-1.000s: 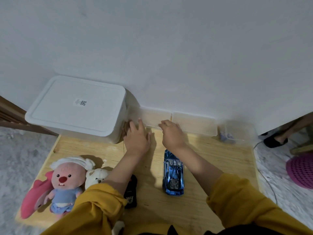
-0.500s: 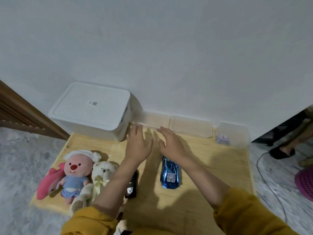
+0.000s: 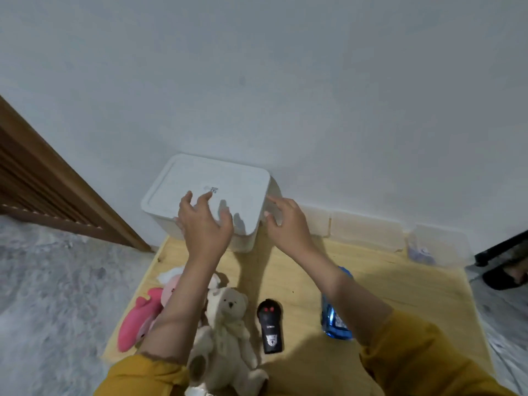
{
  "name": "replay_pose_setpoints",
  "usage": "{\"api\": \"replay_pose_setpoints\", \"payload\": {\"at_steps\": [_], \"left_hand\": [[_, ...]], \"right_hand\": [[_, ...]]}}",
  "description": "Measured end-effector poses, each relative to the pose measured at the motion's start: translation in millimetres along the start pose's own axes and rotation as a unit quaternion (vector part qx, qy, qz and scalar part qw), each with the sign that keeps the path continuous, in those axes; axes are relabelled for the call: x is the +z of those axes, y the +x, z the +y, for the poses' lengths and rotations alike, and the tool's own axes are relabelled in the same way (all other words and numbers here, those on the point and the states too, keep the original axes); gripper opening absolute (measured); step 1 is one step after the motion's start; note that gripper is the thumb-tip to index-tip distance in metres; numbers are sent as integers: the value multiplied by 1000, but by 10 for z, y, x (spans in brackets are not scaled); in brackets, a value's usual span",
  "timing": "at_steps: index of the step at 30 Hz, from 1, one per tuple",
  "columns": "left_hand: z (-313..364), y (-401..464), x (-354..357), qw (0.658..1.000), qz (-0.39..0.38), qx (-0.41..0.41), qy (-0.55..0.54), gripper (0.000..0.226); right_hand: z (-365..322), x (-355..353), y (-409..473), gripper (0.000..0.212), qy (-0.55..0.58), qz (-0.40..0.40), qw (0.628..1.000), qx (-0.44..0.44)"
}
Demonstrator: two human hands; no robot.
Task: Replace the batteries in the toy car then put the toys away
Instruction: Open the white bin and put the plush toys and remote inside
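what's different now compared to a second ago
Both hands left the clear trays by the wall and moved left to the white lidded box: the left hand now reaches over its lid, the right hand is at its right corner. Plush toys, remote and blue car stayed put.

Both arms in yellow sleeves reach toward frame center. Left hand [image 3: 204, 224] fingers spread, loosely bent, holding nothing. Right hand [image 3: 287, 221] right of it, fingers extended, apart.
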State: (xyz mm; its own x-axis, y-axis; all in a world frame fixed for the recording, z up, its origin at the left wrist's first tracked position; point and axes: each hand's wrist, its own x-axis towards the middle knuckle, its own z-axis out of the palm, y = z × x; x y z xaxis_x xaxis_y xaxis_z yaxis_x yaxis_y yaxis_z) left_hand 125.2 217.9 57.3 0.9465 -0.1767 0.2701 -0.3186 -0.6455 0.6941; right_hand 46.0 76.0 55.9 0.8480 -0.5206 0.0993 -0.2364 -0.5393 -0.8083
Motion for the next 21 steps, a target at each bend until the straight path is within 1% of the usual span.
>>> {"api": "replay_pose_setpoints", "payload": {"at_steps": [2,5,8,11,15,21], "left_hand": [[-188,221,-112,999,-12,-42,31,50],[-453,492,-246,990,-52,-102,80,58],[-646,674,-330,982,-93,-135,95,60],[-702,785,-429,982,-108,-139,72,63],[-724,846,-526,987,-102,-124,13,59],[-747,847,-606,987,-82,-139,-14,74]], "right_hand": [[-99,157,85,45,-15,-21,999,26],[-211,373,149,53,-31,-49,996,71],[-303,505,167,57,-43,-40,992,109],[-357,543,175,58,-50,-24,991,120],[-398,542,162,58,-62,-13,992,111],[-528,499,234,58,-85,12,994,71]]}}
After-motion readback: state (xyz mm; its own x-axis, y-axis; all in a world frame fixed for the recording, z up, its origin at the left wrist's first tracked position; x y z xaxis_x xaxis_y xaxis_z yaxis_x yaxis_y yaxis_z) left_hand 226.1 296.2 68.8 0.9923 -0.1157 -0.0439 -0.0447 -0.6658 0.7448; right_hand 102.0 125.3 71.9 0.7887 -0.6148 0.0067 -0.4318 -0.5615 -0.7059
